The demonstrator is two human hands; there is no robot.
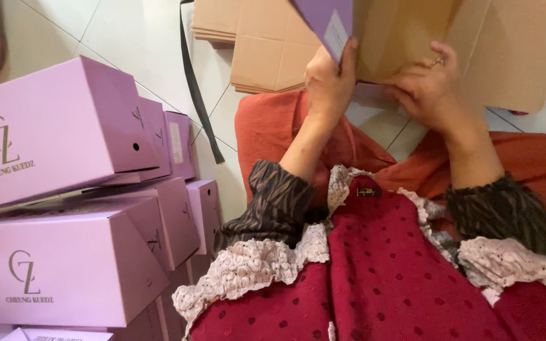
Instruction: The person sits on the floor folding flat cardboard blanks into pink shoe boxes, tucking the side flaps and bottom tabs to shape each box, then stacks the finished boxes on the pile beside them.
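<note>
Over on the left, stacked lilac shoe boxes [64, 189] leaned in a pile on the white tiled floor [140, 38], and a dark strap [197, 82] trailed down beside them. Then the left hand [328, 82]: fingers curled, thumb up along the edge of a purple box piece [330, 19] with a pale label, pinching it near the top of the view. The right hand [426, 85], a ring on one finger, was half-closed with fingertips pressed to the brown cardboard sheet [406, 31] just behind that purple piece. To my eye, a good fold here wanted both thumbs kept close to the crease and the card held square against the knees. Flattened brown cartons [266, 44] lay on the floor beyond. Much was cut off: the top of the purple piece and the cardboard ran out of frame, so their full shape couldn't be told, nor whether the right hand gripped or merely pushed.
</note>
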